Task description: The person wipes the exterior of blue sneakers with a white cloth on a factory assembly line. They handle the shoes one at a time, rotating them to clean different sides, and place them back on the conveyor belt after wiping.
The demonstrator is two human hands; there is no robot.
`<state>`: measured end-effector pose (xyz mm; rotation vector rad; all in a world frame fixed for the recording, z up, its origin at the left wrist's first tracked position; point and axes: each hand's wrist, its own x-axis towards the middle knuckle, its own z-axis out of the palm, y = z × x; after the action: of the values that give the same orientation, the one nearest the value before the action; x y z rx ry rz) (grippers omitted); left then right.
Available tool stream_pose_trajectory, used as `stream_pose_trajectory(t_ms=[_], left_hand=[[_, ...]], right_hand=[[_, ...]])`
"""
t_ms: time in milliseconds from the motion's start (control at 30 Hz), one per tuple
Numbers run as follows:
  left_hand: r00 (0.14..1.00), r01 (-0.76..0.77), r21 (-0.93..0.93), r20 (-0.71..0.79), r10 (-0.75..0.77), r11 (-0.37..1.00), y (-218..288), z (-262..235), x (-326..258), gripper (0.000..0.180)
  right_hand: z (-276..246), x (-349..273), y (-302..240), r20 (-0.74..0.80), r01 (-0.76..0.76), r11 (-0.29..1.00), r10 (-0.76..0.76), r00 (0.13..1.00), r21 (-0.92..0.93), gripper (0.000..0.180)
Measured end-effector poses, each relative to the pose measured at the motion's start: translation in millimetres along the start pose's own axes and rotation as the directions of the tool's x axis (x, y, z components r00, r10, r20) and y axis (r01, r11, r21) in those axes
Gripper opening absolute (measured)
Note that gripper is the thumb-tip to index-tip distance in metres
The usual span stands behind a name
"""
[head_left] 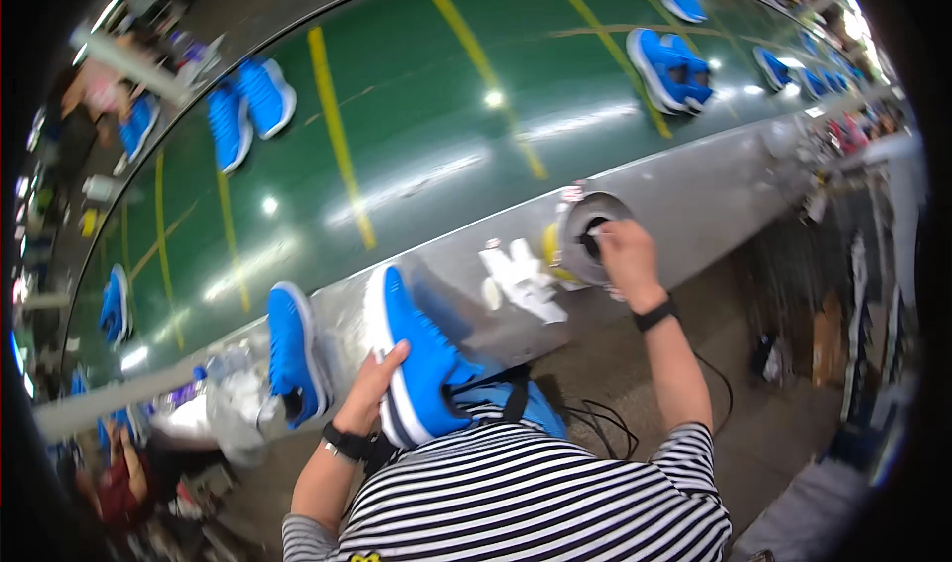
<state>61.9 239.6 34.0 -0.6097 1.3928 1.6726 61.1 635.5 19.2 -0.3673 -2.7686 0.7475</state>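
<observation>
My left hand (373,382) is closed round the side of a blue shoe (421,369) with a white sole and dark stripes near the heel. The shoe tilts close to my striped shirt, toe pointing away. My right hand (631,257) is at the dark opening of a round grey container (607,205) with yellow on its side. Its fingers are pinched together; something small and pale may be between them, too blurred to name. Left of the container lies a cluster of white strips (521,282). Another blue shoe (292,349) rests on the ledge to my left.
A green conveyor belt (397,116) with yellow lines runs beyond the metal ledge (684,200). Several blue shoes stand on it, including a pair (246,109) at left and another pair (672,69) at right. A clear plastic bag (238,403) is at left; black cables (605,423) hang at right.
</observation>
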Motion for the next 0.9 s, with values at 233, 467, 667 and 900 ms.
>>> stream_pose_trajectory(t_ms=[233, 467, 667, 900], left_hand=[[1.0, 0.01, 0.059, -0.029, -0.008, 0.998, -15, -18, 10, 0.075], [1.0, 0.021, 0.095, -0.012, -0.019, 0.995, -15, -23, 11, 0.076], [0.998, -0.037, 0.135, 0.048, 0.031, 0.99, -21, -34, 16, 0.076], [0.996, -0.063, 0.107, 0.071, 0.055, 0.992, -13, -33, 13, 0.08]], right_hand=[[30, -31, -93, 0.269, -0.253, 0.755, 0.105, 0.957, 0.605, 0.013], [116, -21, -174, 0.52, -0.28, 0.767, -0.08, 0.851, 0.577, 0.012], [161, 1, -204, 0.604, -0.026, 0.87, -0.319, 0.73, 0.492, 0.013], [167, 17, -212, 0.69, 0.033, 0.899, -0.358, 0.629, 0.436, 0.013]])
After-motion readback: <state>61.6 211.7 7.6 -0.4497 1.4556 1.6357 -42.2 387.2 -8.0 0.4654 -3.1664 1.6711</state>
